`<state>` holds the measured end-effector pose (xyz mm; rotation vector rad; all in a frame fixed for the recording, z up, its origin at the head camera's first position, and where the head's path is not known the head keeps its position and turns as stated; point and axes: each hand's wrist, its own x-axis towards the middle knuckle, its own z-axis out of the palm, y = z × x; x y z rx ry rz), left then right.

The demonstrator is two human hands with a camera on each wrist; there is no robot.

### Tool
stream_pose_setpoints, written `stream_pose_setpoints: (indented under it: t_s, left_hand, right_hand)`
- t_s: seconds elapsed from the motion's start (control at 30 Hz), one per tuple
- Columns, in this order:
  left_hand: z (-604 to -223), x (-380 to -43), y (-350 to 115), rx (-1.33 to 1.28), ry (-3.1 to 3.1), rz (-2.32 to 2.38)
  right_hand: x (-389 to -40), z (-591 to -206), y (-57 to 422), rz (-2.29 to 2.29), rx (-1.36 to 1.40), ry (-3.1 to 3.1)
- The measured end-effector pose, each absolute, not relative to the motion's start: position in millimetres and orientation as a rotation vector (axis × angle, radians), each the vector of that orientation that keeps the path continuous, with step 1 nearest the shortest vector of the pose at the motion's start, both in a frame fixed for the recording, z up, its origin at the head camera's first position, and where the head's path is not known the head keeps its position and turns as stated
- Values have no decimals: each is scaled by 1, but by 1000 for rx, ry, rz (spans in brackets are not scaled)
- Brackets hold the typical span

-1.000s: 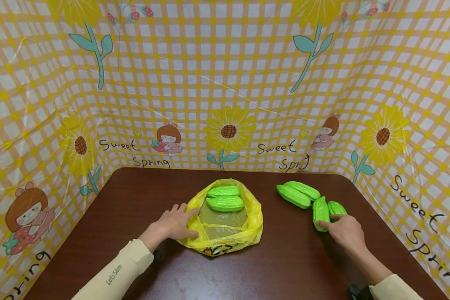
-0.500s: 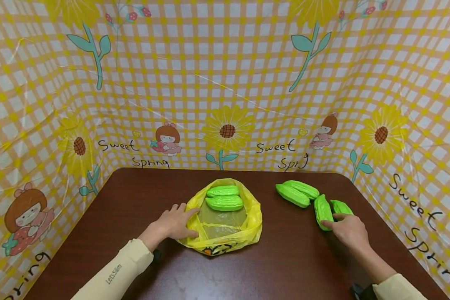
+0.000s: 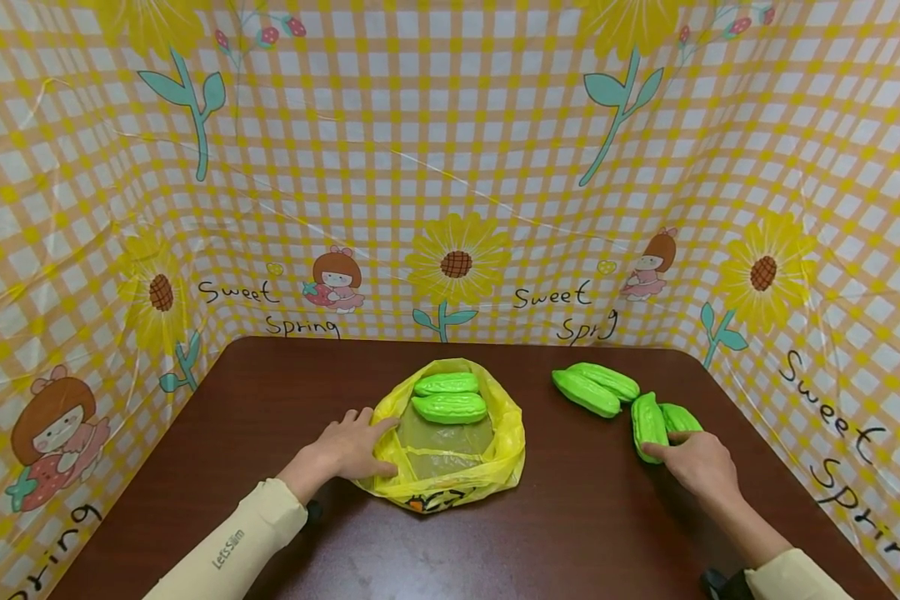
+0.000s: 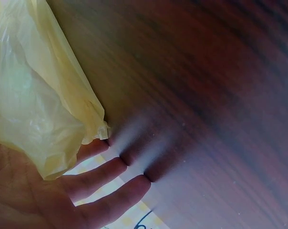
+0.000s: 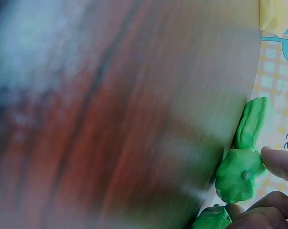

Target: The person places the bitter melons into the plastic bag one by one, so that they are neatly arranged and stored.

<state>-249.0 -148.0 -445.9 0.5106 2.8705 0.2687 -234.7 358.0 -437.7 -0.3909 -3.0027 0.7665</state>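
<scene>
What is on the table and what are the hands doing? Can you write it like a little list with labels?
Table: dark brown wood
Bag: yellow plastic bag, lying open in the middle
In the bag: two green toy gourds, side by side
Outside the bag: four green gourds to the right, on the table
Left hand: left hand rests on the bag's left edge, pinning the plastic
Right hand: right hand fingertips touch the near ends of the two closest gourds
Backdrop: yellow checked cloth with sunflowers
</scene>
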Motion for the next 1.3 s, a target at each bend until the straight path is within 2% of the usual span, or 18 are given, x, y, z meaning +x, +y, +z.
stream_pose_setpoints:
  t_s: [1.3]
  left_hand:
    - [-445,-248,-148,525,2881,267]
  right_hand:
    - [-231,-441,358,864,-369,-3015]
